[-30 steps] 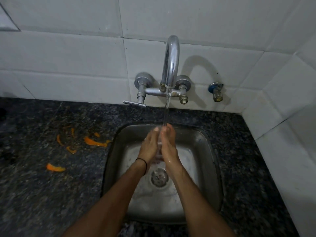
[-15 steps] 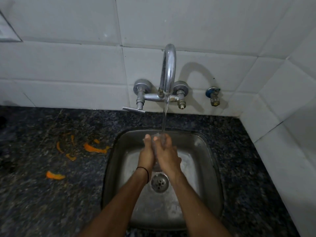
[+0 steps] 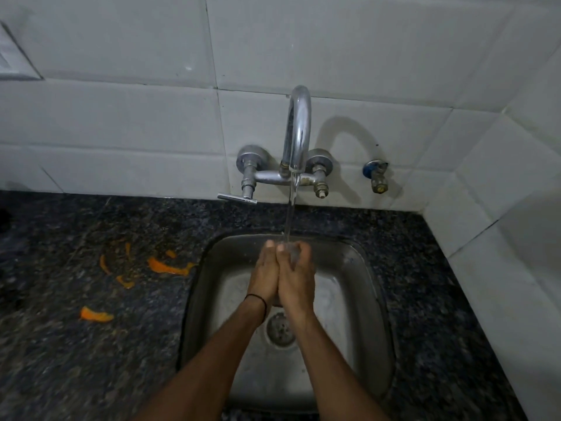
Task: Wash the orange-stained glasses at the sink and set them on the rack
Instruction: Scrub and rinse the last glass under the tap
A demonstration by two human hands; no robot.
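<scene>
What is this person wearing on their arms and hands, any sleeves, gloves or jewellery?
Both forearms are bare as far as the frame shows, with no sleeves in sight. The left hand and right hand have no gloves. The only thing worn is a thin black band around the left wrist. No ring or watch shows.

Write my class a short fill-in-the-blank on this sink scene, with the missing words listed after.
1. The left hand and right hand are pressed ____ under the stream from the tap.
2. The peel pieces on the counter are coloured ____.
3. They lie to the ____ of the sink.
4. A dark band circles the ____ wrist.

Missing words: together, orange, left, left.
</scene>
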